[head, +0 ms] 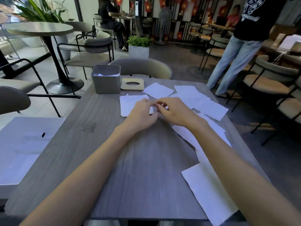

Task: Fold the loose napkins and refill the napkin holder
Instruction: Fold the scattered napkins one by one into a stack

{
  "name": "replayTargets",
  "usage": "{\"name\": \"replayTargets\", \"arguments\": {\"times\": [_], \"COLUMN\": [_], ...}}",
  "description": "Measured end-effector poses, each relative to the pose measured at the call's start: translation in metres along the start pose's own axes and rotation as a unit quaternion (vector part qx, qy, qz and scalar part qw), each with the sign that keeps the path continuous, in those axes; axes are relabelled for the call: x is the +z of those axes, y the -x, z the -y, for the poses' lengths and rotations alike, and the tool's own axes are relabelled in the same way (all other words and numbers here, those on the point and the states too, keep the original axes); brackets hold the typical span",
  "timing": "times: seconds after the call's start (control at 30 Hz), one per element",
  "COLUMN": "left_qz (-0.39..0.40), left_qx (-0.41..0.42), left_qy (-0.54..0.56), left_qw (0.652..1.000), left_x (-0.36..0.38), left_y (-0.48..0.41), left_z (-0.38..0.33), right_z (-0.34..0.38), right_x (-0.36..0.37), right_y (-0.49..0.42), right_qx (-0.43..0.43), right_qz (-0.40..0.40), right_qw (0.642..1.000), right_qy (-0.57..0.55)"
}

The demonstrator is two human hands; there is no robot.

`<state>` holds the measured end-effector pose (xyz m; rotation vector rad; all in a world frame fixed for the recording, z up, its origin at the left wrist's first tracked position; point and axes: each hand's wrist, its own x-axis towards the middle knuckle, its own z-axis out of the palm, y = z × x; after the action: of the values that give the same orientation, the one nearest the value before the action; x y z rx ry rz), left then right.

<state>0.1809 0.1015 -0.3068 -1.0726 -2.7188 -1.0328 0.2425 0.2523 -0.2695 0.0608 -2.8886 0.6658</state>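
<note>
Both hands meet over one napkin (130, 105) lying near the middle of the counter's (101, 144) far edge. The left hand (141, 114) lies on it with fingers bent round its right edge. The right hand (172, 111) pinches that same edge with curled fingers, probably to lift it over for a fold while the sheet is kept from sliding. The napkin holder (105, 82), a grey box, stands near the far left corner with some white paper inside. Its lid (132, 84), with a round hole, lies just beside it, presumably off so folded sheets can drop in. Loose napkins (210, 191) lie strewn along the right edge, handy for the right hand.
</note>
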Motion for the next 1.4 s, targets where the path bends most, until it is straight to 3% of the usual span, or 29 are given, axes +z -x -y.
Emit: {"name": "replayTargets", "arguments": {"times": [0.1,0.27,0.4,0.57,0.9,1.1,1.23,1.4], "left_qz": [0.049,0.088,0.072,0.043,-0.017,-0.052,-0.074,-0.056], "left_qx": [0.012,-0.038,-0.040,-0.016,-0.075,-0.084,-0.112,-0.155], "left_qy": [0.008,-0.022,-0.031,0.021,0.189,0.315,0.393,0.478], "left_qw": [0.999,0.995,0.996,0.999,0.979,0.944,0.910,0.863], "left_x": [0.024,0.053,0.059,0.054,0.040,0.019,-0.002,-0.018], "left_y": [0.000,-0.002,-0.001,0.008,0.011,0.011,0.014,0.023], "left_z": [-0.030,-0.050,-0.055,-0.049,-0.046,-0.033,-0.021,-0.002], "right_z": [-0.030,-0.082,-0.095,-0.093,-0.074,-0.053,-0.039,-0.022], "right_x": [-0.020,-0.030,-0.029,-0.028,-0.039,-0.038,-0.029,-0.015], "right_y": [0.029,0.061,0.068,0.067,0.054,0.048,0.041,0.025], "right_qx": [0.028,0.119,0.163,0.129,0.122,0.143,0.144,0.135], "right_qz": [-0.014,0.011,0.005,-0.080,-0.111,-0.053,-0.060,-0.042], "right_qw": [0.999,0.983,0.982,0.986,0.986,0.987,0.982,0.978], "right_qy": [0.027,0.141,0.099,0.063,0.021,-0.041,-0.107,-0.156]}}
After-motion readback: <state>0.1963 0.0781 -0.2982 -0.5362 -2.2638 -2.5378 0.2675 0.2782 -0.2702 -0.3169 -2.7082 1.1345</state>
